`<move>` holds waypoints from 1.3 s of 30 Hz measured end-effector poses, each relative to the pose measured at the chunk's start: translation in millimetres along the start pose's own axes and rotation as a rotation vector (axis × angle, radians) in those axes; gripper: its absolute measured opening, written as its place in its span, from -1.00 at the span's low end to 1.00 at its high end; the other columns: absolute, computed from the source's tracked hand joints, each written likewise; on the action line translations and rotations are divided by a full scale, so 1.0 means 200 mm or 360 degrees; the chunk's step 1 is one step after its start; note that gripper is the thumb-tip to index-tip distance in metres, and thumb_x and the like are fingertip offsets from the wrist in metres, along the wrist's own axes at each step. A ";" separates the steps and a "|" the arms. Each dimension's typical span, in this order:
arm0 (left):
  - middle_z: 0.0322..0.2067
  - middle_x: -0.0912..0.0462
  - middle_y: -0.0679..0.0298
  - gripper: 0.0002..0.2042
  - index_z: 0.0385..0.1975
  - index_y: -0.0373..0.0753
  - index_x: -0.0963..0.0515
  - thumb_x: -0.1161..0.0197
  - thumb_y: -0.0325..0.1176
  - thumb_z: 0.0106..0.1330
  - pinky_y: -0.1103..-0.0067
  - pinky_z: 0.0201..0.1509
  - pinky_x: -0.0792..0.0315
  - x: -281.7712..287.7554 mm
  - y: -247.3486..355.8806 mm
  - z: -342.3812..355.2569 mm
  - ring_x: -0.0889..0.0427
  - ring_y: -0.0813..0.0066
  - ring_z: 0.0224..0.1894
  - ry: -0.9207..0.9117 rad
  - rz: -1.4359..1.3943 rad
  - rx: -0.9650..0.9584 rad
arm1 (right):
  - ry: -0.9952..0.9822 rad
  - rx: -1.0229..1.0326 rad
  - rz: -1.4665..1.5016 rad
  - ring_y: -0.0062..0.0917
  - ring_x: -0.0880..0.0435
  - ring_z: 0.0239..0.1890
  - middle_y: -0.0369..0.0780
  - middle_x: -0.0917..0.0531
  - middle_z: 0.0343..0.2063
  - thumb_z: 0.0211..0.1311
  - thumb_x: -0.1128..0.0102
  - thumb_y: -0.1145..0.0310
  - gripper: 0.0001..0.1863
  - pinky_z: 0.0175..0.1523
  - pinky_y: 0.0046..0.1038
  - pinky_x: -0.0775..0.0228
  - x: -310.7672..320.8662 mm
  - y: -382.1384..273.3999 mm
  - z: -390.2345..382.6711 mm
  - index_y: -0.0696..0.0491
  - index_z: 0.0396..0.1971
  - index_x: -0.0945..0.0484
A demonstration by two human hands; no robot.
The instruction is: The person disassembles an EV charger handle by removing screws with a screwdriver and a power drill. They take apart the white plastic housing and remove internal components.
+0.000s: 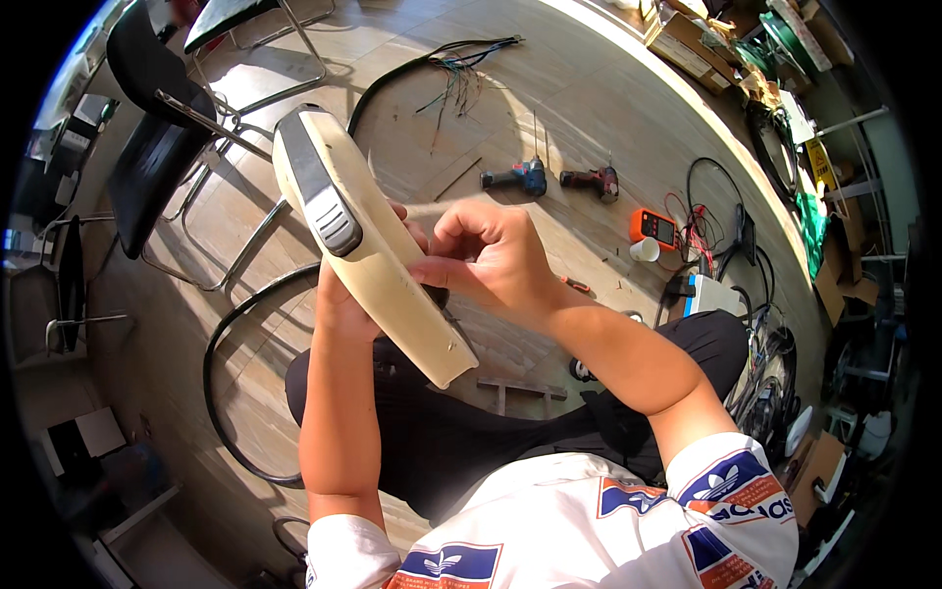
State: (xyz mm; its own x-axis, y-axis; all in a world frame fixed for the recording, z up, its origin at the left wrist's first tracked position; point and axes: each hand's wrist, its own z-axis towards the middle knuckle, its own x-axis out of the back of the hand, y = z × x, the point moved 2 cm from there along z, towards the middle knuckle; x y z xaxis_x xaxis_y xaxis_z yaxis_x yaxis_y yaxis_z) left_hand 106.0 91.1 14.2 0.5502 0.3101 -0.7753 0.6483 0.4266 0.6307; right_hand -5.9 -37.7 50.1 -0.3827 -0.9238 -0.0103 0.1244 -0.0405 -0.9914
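Above the lap (432,422), the left hand (345,310) clasps a curved cream cover (385,277) with a grey strip (312,177), the right hand (498,257) half curled beside it, holding what I cannot tell.

I'm down on a stone-look tiled floor (579,98), greyish beige, with strong sun throwing bright patches across it. Off to my left there's a black chair (152,191) on a shiny metal frame, its shadows striping the tiles, plus a second chair (224,18) further up. Cardboard boxes (687,44) and clutter line my right side. Lower left is pale furniture (142,510), too dim to make out tbh.
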 end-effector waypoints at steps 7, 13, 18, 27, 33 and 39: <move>-0.27 -0.61 0.01 -0.50 0.01 -0.36 -0.41 -0.23 -0.08 0.24 0.38 -0.21 -0.60 0.01 -0.01 0.02 -0.65 0.19 -0.24 0.0094 0.0020 0.0020 | 0.0162 0.0435 -0.0352 -0.61 -0.60 -0.44 -0.24 -0.65 -0.47 0.06 -0.46 0.50 -0.84 -0.38 -0.56 -0.39 -0.04 -0.04 -0.07 0.19 -0.38 -0.65; -0.26 -0.65 0.02 -0.49 0.00 -0.38 -0.42 -0.19 -0.02 0.28 0.45 -0.20 -0.61 0.02 -0.02 0.03 -0.69 0.27 -0.26 0.0168 0.0102 0.0021 | 0.0239 0.0460 -0.0395 -0.53 -0.66 -0.33 -0.16 -0.68 -0.38 0.12 -0.41 0.48 -0.79 -0.27 -0.55 -0.46 -0.06 -0.11 -0.13 0.18 -0.23 -0.69; -0.29 -0.64 0.05 -0.56 -0.04 -0.33 -0.45 -0.19 -0.08 0.28 0.42 -0.24 -0.61 -0.02 0.00 0.02 -0.68 0.26 -0.26 0.0181 0.0186 0.0056 | 0.0431 -0.0143 0.0027 -0.71 -0.63 -0.41 -0.28 -0.71 -0.45 0.13 -0.47 0.35 -0.75 -0.27 -0.59 -0.47 -0.07 -0.06 -0.11 0.18 -0.34 -0.61; -0.28 -0.66 0.13 -0.57 -0.10 -0.30 -0.50 -0.22 -0.02 0.29 0.46 -0.16 -0.59 0.04 -0.04 0.03 -0.68 0.37 -0.25 0.0235 0.0108 -0.0037 | 0.0523 -0.0141 0.0346 -0.74 -0.62 -0.44 -0.30 -0.69 -0.47 0.16 -0.45 0.35 -0.75 -0.31 -0.67 -0.44 -0.12 -0.03 -0.11 0.16 -0.30 -0.59; -0.25 -0.67 0.12 -0.53 -0.11 -0.31 -0.51 -0.23 0.03 0.28 0.43 -0.12 -0.60 0.02 -0.03 0.02 -0.69 0.34 -0.22 0.0263 0.0151 -0.0031 | 0.0461 -0.0107 0.0541 -0.74 -0.64 -0.43 -0.28 -0.71 -0.44 0.22 -0.41 0.37 -0.78 -0.30 -0.67 -0.46 -0.13 0.02 -0.13 0.17 -0.27 -0.60; -0.27 -0.66 0.08 -0.48 -0.05 -0.31 -0.48 -0.21 0.09 0.29 0.41 -0.14 -0.62 0.02 -0.02 0.05 -0.69 0.28 -0.22 0.0172 0.0147 -0.0080 | 0.0487 -0.0060 0.0564 -0.73 -0.64 -0.41 -0.25 -0.71 -0.39 0.25 -0.39 0.33 -0.73 -0.29 -0.67 -0.46 -0.12 0.04 -0.13 0.21 -0.23 -0.57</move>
State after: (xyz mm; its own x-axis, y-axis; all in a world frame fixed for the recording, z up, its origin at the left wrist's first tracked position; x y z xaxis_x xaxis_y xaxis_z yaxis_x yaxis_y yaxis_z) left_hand 111.0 82.4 7.9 0.5449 0.4384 -0.7148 0.5689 0.4330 0.6992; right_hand -19.4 -6.1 39.4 -0.5758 -0.7231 -0.3816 0.2649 0.2766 -0.9238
